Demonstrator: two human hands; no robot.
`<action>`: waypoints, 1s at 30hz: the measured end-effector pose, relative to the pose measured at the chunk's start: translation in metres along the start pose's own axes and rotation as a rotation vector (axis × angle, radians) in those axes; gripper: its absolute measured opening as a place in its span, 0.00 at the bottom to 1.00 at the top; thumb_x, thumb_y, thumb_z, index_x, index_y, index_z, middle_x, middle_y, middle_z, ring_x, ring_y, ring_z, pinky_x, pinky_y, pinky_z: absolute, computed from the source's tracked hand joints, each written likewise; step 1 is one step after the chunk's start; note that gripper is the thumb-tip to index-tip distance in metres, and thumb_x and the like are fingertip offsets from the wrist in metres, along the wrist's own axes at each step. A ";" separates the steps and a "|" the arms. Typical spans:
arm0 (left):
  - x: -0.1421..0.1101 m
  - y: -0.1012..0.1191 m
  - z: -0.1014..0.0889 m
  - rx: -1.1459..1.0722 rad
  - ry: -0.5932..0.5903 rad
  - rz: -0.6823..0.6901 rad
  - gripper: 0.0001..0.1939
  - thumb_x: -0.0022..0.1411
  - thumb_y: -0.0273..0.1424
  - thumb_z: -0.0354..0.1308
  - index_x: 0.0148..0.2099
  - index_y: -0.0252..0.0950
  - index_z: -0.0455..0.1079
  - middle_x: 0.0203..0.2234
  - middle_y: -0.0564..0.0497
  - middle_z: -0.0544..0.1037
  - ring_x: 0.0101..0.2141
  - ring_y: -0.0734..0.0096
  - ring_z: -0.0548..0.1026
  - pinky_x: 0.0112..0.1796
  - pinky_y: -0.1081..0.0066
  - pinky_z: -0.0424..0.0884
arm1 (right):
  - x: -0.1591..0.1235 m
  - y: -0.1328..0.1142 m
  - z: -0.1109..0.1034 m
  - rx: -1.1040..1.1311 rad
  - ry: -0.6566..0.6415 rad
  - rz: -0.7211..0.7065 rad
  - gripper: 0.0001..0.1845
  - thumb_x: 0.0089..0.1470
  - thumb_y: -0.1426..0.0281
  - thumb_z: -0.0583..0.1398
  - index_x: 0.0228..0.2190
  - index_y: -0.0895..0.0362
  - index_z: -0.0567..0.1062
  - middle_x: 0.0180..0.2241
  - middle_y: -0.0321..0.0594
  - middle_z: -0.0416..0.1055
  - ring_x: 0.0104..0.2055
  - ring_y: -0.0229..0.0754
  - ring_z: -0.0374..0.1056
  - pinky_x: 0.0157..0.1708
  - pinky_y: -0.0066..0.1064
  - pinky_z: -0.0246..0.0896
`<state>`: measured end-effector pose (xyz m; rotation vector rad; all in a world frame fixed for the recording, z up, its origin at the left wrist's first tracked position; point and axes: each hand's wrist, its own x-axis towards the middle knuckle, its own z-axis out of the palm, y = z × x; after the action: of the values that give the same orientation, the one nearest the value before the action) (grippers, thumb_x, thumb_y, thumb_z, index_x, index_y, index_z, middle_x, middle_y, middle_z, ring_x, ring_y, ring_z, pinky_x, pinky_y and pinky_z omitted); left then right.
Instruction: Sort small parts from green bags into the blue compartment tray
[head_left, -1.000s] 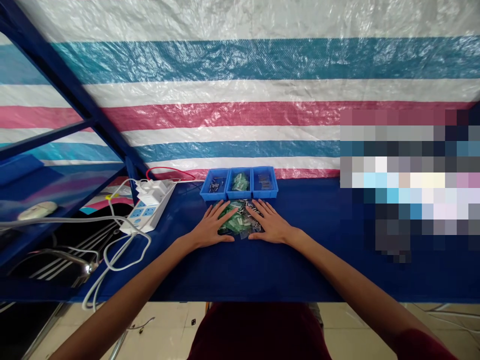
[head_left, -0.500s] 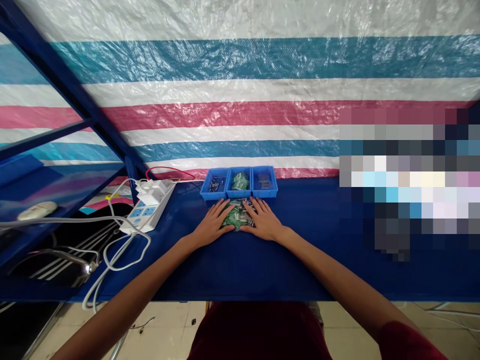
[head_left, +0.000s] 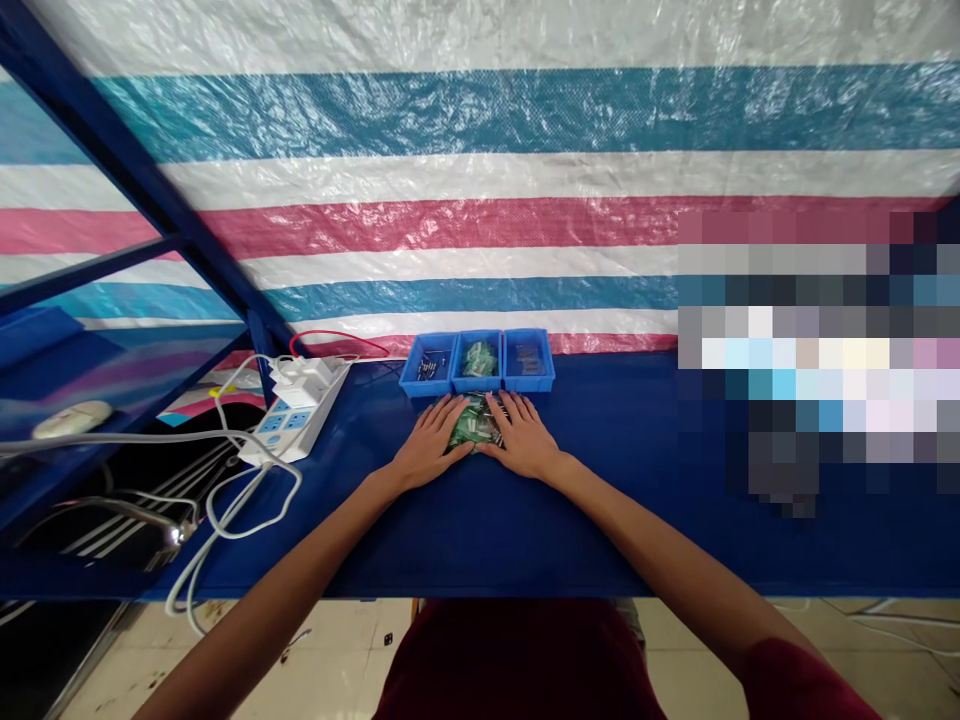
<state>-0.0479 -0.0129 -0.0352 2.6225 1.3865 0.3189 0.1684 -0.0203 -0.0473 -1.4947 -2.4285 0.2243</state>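
Note:
A pile of small green, clear and dark metallic pieces (head_left: pixel 475 422) lies on the blue table, too small to name singly. My left hand (head_left: pixel 431 443) rests flat with fingers extended against the pile's left side. On its right side my right hand (head_left: pixel 523 437) lies the same way, fingers stretched out. Both thumbs reach toward each other at the near edge, and the palms cover part of the pieces. Just beyond stand three blue bins: the left bin (head_left: pixel 415 384) holds dark metallic pins, the middle bin (head_left: pixel 477 384) green pieces, the right bin (head_left: pixel 529 384) clear pieces.
At left a white power strip (head_left: pixel 319 405) with plugged-in adapters trails white cables (head_left: pixel 217 500) over the table edge. A blue metal frame (head_left: pixel 142 190) rises beside it. Striped plastic sheeting (head_left: pixel 450 220) hangs behind the table. The right side is pixelated.
Both hands have drawn closer together, squeezing the spread pieces into a narrower, more compact pile. The thumbs now nearly meet at its near edge. The bins stay put.

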 end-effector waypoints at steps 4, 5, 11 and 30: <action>0.000 0.001 0.001 -0.002 0.021 -0.011 0.33 0.68 0.48 0.38 0.69 0.43 0.39 0.66 0.49 0.50 0.66 0.59 0.43 0.63 0.53 0.44 | 0.001 0.001 0.003 0.016 0.021 -0.009 0.48 0.56 0.42 0.40 0.66 0.61 0.36 0.67 0.50 0.40 0.69 0.52 0.34 0.64 0.48 0.33; 0.001 0.001 0.001 0.001 0.028 -0.020 0.32 0.68 0.48 0.38 0.69 0.43 0.39 0.66 0.49 0.51 0.66 0.59 0.44 0.63 0.53 0.44 | 0.001 0.002 0.003 0.023 0.024 -0.010 0.49 0.56 0.42 0.41 0.66 0.61 0.35 0.67 0.50 0.40 0.69 0.52 0.34 0.64 0.47 0.33; -0.001 0.002 0.000 -0.032 0.069 -0.027 0.34 0.66 0.49 0.42 0.69 0.42 0.40 0.66 0.46 0.51 0.65 0.58 0.46 0.63 0.52 0.43 | 0.000 0.002 0.001 0.101 0.041 0.002 0.53 0.53 0.41 0.45 0.65 0.61 0.33 0.67 0.51 0.39 0.69 0.53 0.34 0.64 0.48 0.34; 0.030 0.029 -0.036 -0.126 0.495 0.129 0.15 0.67 0.34 0.45 0.47 0.38 0.71 0.47 0.47 0.75 0.53 0.62 0.68 0.55 0.61 0.60 | 0.024 -0.004 -0.035 0.074 0.055 -0.084 0.07 0.57 0.70 0.59 0.36 0.58 0.77 0.38 0.44 0.69 0.43 0.46 0.61 0.42 0.36 0.55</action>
<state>-0.0177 -0.0023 0.0102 2.6359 1.2610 1.0962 0.1659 -0.0011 -0.0095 -1.3472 -2.4063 0.2493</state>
